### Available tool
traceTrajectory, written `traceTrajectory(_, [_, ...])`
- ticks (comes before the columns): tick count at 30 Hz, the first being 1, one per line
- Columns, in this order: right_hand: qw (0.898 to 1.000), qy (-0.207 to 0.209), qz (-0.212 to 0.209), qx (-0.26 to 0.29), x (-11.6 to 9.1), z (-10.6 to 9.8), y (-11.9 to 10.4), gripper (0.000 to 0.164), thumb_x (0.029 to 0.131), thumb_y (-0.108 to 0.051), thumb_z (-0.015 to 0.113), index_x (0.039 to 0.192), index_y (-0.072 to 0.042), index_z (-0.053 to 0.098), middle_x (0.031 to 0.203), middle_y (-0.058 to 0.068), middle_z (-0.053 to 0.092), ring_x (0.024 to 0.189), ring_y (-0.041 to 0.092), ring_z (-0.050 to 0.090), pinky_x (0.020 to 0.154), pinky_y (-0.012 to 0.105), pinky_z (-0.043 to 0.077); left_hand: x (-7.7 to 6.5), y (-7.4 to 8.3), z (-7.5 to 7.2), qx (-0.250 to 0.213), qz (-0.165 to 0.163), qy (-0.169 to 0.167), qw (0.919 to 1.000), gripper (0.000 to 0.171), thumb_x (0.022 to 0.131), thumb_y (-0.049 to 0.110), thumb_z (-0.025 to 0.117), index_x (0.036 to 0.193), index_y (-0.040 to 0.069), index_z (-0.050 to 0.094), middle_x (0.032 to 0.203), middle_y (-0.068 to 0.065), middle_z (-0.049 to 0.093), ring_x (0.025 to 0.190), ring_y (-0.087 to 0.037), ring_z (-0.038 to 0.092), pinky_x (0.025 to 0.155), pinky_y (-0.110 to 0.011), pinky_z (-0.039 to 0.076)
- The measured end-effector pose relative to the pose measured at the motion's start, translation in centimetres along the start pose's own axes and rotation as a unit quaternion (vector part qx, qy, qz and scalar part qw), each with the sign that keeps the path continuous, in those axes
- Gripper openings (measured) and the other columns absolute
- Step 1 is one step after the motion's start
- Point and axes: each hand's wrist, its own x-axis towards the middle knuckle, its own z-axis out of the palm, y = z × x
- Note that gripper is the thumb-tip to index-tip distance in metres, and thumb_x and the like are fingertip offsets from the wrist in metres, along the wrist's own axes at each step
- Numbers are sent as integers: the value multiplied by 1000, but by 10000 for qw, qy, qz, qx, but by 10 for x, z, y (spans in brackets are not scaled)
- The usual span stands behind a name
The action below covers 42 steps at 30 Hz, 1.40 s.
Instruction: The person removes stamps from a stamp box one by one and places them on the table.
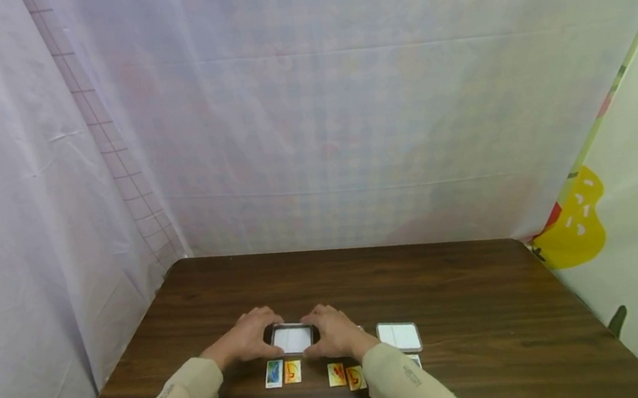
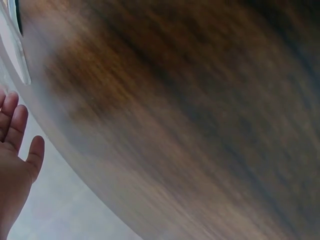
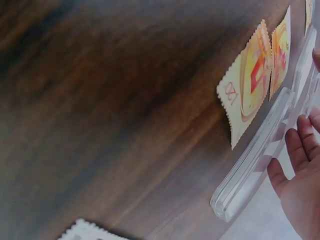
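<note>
Both hands hold a small clear plastic case (image 1: 293, 340) with a white inside, on or just above the table. The left hand (image 1: 252, 336) grips its left side, thumb at the near corner and fingers at the far one. Opposite, the right hand (image 1: 333, 332) grips the right side the same way. Just in front of the case lie a blue stamp (image 1: 274, 373) and an orange stamp (image 1: 293, 371). Two more orange stamps, one red-centred (image 1: 336, 374) and one yellow-edged (image 1: 356, 378), lie by the right wrist. The left wrist view shows the left hand (image 2: 15, 145) only in part.
A second clear case (image 1: 399, 337) lies to the right, with a stamp (image 1: 414, 360) partly behind the sleeve. Close below the right hand in the right wrist view is another clear case (image 3: 250, 160), mostly hidden in the head view. White curtains (image 1: 311, 128) hang behind the brown table (image 1: 450, 282).
</note>
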Motion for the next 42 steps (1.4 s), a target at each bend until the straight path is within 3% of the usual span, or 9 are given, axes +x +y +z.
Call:
traceTrajectory(11, [9991,-160,176,-346,2,4,-2,65,78,-44,82,131,-13,64,120,3,59,112,21,53,95,42,42,0,-2,3,30,-84,-94,9999,55,76,34,82,118,3,66,110,-4,59,101,-24,52,89,-50,40])
traceTrajectory(42, [9976,-286,251,-575,3,6,-4,65,81,-46,79,133,-12,62,123,4,58,116,23,52,101,48,40,-1,-5,7,158,-84,-177,9997,62,75,33,83,124,-1,64,116,-11,59,109,-31,51,93,-55,39])
